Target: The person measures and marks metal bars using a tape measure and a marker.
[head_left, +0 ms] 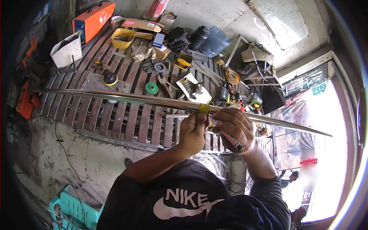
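A long shiny metal pipe [149, 99] runs from the far left across the slatted bench and past its right end. Around it sits a yellow strip [204, 109], possibly a tape measure blade. My left hand [193, 133] is closed, its thumb and fingers pinching the strip's lower end just beneath the pipe. My right hand [237, 129] grips a marker pen [231, 141], white and red with a dark end pointing down to the right. The pen's tip is hidden behind the fingers, close to the strip.
The slatted metal bench [115, 123] carries a green disc [151, 88], a black and yellow disc [110, 79], a yellow tub [123, 38] and several tools. Behind stand an orange machine [94, 22] and a blue water jug [214, 41]. A turquoise chair [74, 209] is at lower left.
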A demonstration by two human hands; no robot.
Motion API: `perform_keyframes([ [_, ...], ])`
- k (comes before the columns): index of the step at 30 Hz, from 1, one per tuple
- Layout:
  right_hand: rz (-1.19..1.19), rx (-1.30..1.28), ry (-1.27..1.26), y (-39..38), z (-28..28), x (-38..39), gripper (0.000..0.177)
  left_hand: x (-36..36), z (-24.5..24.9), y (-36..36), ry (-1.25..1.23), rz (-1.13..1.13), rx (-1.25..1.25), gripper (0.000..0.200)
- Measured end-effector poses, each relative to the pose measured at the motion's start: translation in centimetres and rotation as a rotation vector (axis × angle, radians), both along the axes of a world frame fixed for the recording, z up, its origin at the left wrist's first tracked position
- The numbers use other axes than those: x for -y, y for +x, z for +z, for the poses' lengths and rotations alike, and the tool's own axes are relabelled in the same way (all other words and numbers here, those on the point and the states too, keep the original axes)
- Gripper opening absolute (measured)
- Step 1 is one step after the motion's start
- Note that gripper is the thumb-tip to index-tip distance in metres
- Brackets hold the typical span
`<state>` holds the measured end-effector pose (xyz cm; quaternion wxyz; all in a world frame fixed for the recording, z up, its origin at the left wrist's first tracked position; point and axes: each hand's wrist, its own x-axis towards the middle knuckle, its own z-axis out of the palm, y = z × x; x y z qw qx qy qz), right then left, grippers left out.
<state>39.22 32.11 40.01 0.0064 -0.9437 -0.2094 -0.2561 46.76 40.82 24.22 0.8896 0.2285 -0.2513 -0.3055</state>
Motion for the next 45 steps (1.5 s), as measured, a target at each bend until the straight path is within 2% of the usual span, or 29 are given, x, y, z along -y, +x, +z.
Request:
perform_keyframes([
  [10, -0.035, -0.019, 0.027, 0.5, 0.3, -0.4, 0.049, 0.4, -1.0, -0.1, 0.021, 0.003, 0.03, 0.035],
  [13, -0.028, -0.033, 0.045, 0.6, 0.2, -0.1, 0.049, 0.4, -0.6, -0.1, 0.016, 0.02, 0.035, 0.035],
  [16, -0.033, -0.016, 0.075, 0.7, 0.0, 0.1, 0.047, -0.1, 0.2, 0.1, 0.094, 0.041, 0.033, 0.042],
  [25, -0.045, -0.055, 0.193, 0.9, -0.2, 0.4, 0.048, 0.1, -0.1, 0.0, 0.044, 0.068, 0.063, 0.043],
  [31, -0.045, -0.038, 0.188, 1.2, -0.2, 0.4, 0.045, -0.1, 0.0, 0.0, 0.055, 0.056, 0.06, 0.044],
  [37, -0.127, -0.068, 0.302, 0.9, -0.2, 0.1, 0.039, 0.0, -0.4, 0.0, 0.035, 0.05, 0.107, 0.042],
  [45, -0.209, -0.047, 0.305, 0.6, -0.5, 0.0, 0.033, 0.0, -0.4, 0.0, 0.061, 0.054, 0.111, 0.043],
])
